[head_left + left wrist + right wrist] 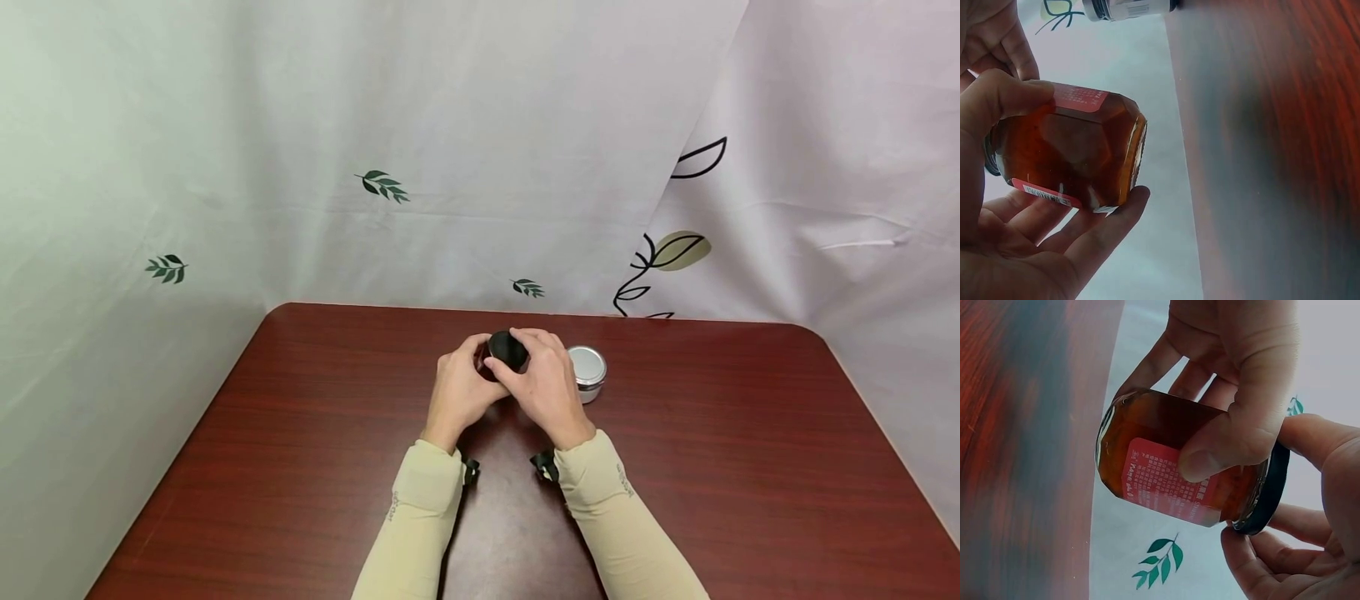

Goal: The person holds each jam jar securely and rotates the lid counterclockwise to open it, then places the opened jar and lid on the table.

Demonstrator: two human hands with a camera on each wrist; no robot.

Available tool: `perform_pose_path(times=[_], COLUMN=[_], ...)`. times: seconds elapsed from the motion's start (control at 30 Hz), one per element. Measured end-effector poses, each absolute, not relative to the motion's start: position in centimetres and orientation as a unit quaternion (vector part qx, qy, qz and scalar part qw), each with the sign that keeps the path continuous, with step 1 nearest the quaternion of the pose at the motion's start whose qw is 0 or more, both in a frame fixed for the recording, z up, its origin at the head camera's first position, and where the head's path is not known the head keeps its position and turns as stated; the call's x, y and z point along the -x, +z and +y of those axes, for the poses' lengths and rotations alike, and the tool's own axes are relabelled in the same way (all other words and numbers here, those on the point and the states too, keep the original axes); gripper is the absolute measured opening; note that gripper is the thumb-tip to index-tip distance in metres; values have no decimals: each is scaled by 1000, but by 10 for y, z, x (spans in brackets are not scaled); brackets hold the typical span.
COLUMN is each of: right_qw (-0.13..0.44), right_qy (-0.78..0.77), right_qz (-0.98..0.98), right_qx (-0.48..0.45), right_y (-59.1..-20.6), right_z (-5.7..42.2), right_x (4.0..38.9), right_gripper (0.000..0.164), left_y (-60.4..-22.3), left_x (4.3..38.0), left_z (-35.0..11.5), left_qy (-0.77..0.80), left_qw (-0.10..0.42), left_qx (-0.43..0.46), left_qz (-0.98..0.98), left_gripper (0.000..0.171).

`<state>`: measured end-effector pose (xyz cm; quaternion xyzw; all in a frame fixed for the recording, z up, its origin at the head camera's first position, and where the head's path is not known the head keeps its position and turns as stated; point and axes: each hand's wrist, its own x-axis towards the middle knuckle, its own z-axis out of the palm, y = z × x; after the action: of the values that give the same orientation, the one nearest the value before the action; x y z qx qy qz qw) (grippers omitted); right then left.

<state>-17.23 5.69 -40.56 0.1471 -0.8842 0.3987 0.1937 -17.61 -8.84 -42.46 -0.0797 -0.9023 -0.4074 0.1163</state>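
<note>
A faceted glass jar (1079,156) of dark amber contents is held up above the table, tilted, with its base facing away from my palms. Red labels (1166,481) with small print are on its sides. My left hand (459,390) grips the jar's body, thumb on one side and fingers on the other. At the jar's top, my right hand (547,385) pinches the black lid (507,350) by its rim between thumb and fingers. The lid sits on the jar's mouth; whether it is tight or loose I cannot tell.
Just right of my right hand, a round silver tin (588,371) with a lid stands on the reddish-brown wooden table (300,467). Behind the table hangs a white cloth (465,108) printed with leaves, reaching round both sides.
</note>
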Motion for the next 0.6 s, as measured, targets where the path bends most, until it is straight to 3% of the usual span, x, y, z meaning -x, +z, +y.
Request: perform_pose_path(times=[0.6], right_qw=[180], right_qy=[393], right_qz=[-888], right_qx=[-157], right_y=[-404], right_z=[58], right_x=[171], right_gripper=[55], left_y=[-423], left_x=[176], left_z=[-91], left_qy=[-408], left_qw=[112], left_qx=[82], left_qz=[-902], left_gripper=[59])
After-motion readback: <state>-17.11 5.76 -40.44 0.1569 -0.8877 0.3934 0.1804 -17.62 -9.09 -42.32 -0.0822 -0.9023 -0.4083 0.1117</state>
